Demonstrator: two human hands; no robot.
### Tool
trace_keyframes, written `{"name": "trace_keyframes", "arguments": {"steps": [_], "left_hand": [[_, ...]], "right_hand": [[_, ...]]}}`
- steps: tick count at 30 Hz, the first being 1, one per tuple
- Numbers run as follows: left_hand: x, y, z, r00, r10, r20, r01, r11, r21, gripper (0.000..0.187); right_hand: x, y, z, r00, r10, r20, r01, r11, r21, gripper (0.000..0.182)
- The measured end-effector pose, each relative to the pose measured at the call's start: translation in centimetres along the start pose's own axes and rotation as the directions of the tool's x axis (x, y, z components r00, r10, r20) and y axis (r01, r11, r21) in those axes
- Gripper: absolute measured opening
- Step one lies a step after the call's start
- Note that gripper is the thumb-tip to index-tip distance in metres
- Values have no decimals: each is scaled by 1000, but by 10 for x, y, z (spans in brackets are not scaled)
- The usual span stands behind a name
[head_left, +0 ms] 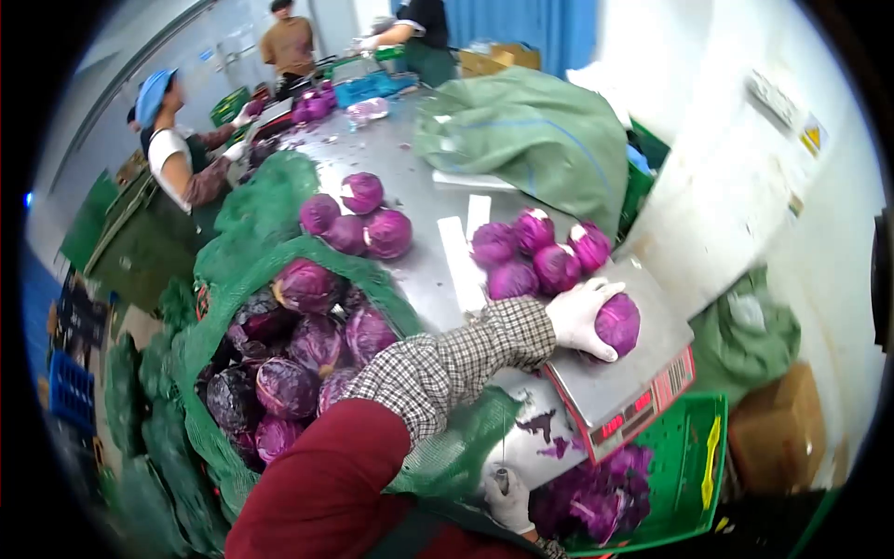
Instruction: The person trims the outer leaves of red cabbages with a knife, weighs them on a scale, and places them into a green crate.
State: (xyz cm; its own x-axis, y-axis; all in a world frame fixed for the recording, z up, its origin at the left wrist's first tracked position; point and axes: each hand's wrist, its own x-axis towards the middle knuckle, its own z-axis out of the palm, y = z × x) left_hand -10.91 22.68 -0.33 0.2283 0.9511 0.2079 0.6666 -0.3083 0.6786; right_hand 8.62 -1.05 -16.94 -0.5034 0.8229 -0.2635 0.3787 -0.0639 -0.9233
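My left hand (582,321), in a white glove, is wrapped around a red cabbage (617,326) on the steel top of a weighing scale (605,401). Red digits glow on the scale's front. Low in the view, my right hand (509,503), also gloved, is closed around a knife (503,480) whose thin blade points up and is hard to make out. Several trimmed red cabbages (557,268) sit together just behind the scale. Nearer my left arm, a green mesh sack (200,373) lies open with many darker cabbages (287,388) inside.
A green crate (684,466) below the scale holds purple leaves (605,498). More cabbages (386,233) rest on the steel table (410,149). A large green sack (531,140) covers the far right side. A co-worker in a blue cap (177,140) stands at the left; two other people are farther back.
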Motion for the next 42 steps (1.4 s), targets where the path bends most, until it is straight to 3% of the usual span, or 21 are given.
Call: {"name": "trace_keyframes", "arguments": {"steps": [1, 2, 5, 6, 7, 8, 12, 13, 17, 20, 21, 24, 28, 30, 31, 32, 34, 36, 37, 39, 42], "left_hand": [[-9, -9, -9, 998, -57, -23, 54, 993, -102, 103], [-21, -17, -22, 994, -106, -34, 97, 974, -206, 104], [-52, -50, -76, 962, 147, -229, -131, 988, 81, 101], [-61, -61, -98, 959, 69, -274, -33, 990, 135, 100], [-67, -70, -121, 951, -56, -304, 109, 981, 162, 102], [-68, -85, -144, 934, -91, -346, 208, 926, 315, 107], [-69, -196, -199, 858, -110, -501, 452, 626, 635, 103], [-68, -218, -209, 826, -162, -540, 525, 568, 634, 103], [-55, -272, -228, 681, -389, -621, 732, 374, 569, 106], [-51, -307, -231, 661, -515, -545, 736, 305, 604, 107], [-52, -317, -229, 664, -529, -528, 729, 302, 614, 104], [-44, -327, -227, 609, -641, -467, 721, 202, 663, 98], [-51, -366, -204, 522, -528, -670, 818, 85, 570, 72], [-55, -306, -209, 467, -669, -578, 838, 126, 532, 57], [-55, -312, -208, 512, -653, -558, 810, 151, 567, 49], [-54, -264, -215, 528, -714, -459, 785, 205, 585, 46], [-65, -193, -206, 699, -495, -516, 709, 380, 594, 53], [-77, -133, -187, 791, -359, -496, 608, 560, 563, 52], [-94, -95, -167, 809, -197, -554, 553, 576, 602, 48], [-134, -26, -142, 906, -176, -384, 358, 803, 477, 56], [-211, 32, -89, 967, -108, -229, 214, 832, 512, 73]], "right_hand": [[11, 2, -3, 921, -388, 21, 374, 870, -322, 19], [20, 12, -6, 705, -693, 150, 632, 518, -576, 18], [27, 56, 4, 753, -644, 137, 547, 496, -674, 18], [26, 51, 3, 757, -643, 114, 528, 498, -688, 19], [26, 27, 9, 806, -592, -3, 477, 653, -588, 44], [26, 31, 13, 828, -560, -39, 477, 739, -477, 42], [29, 28, 14, 725, -687, -55, 549, 624, -556, 37], [26, 12, 15, 908, -384, -170, 332, 904, -270, 32], [25, 5, 19, 953, -203, -224, 150, 961, -231, 27], [23, 13, 26, 939, -190, -286, 152, 977, -150, 26], [20, 15, 29, 915, -242, -322, 127, 932, -340, 26], [16, 27, 34, 928, -223, -297, 134, 947, -291, 25], [20, 37, 23, 945, -215, -246, 142, 949, -281, 25], [21, 38, 17, 972, -144, -183, 74, 936, -345, 26], [22, 50, 15, 970, -182, -161, 85, 873, -480, 32], [21, 41, 12, 986, -87, -142, 11, 885, -465, 36], [27, 48, 9, 973, -193, -129, 109, 869, -482, 31], [36, 55, 8, 942, -307, -134, 207, 848, -489, 27], [40, 57, 9, 930, -341, -135, 239, 843, -482, 26], [47, 61, 7, 907, -401, -127, 298, 825, -481, 25], [51, 53, 4, 826, -559, 72, 486, 642, -592, 32]]}}
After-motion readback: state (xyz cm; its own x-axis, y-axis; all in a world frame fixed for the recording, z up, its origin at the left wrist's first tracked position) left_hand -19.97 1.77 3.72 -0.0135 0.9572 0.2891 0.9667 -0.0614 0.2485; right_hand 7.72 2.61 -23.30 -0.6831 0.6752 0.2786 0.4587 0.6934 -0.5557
